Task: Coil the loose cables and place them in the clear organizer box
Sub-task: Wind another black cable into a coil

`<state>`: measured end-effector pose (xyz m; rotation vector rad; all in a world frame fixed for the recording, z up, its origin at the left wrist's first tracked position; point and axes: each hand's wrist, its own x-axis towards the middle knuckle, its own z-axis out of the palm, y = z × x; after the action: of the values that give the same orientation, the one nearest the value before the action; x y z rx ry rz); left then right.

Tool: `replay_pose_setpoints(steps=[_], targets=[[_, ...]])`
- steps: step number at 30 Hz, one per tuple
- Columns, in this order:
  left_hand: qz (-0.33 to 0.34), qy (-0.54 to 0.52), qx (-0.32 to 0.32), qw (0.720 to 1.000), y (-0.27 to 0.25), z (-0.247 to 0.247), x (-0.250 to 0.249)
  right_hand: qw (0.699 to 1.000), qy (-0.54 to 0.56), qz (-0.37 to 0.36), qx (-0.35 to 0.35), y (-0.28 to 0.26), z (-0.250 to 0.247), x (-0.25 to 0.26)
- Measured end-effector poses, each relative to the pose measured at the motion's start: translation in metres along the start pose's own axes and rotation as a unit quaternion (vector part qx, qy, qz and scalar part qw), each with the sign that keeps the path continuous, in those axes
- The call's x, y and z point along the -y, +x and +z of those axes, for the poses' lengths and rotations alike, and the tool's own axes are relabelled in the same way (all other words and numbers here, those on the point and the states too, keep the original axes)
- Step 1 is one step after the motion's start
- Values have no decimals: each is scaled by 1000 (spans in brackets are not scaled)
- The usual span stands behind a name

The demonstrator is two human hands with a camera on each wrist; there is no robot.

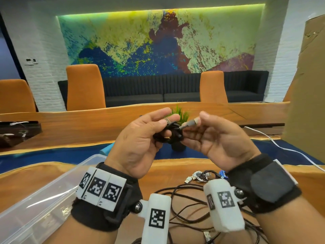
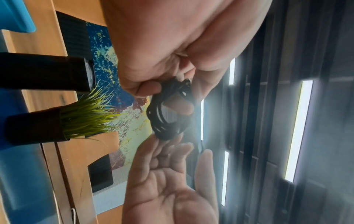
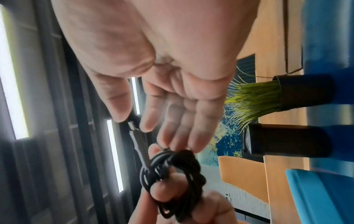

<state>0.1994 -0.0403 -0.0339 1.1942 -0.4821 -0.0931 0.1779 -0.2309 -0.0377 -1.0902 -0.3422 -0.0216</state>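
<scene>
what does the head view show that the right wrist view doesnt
Only the head view shows the clear box at lower left, the loose cables still lying on the table, the white cable trailing off to the right, and both wristbands.

Only the right wrist view shows the ceiling lights and a close look at the wraps around the coil.

Both show the left hand gripping the black coil, the right hand pinching its plug, and the plant behind.
</scene>
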Motion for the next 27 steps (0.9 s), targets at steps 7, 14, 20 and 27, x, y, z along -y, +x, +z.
replay_pose_setpoints(steps=[7, 14, 20, 27], targets=[[32, 60, 23, 997, 0, 4, 12, 968, -239, 52, 50, -4, 4, 0], [97, 161, -90, 978, 2, 10, 22, 909, -404, -77, -66, 3, 15, -15], [34, 200, -126, 971, 3, 3, 25, 869, -484, -89, -48, 4, 10, -13], [-51, 232, -51, 970, 1, -7, 17, 885, -460, -55, -32, 0, 11, -15]])
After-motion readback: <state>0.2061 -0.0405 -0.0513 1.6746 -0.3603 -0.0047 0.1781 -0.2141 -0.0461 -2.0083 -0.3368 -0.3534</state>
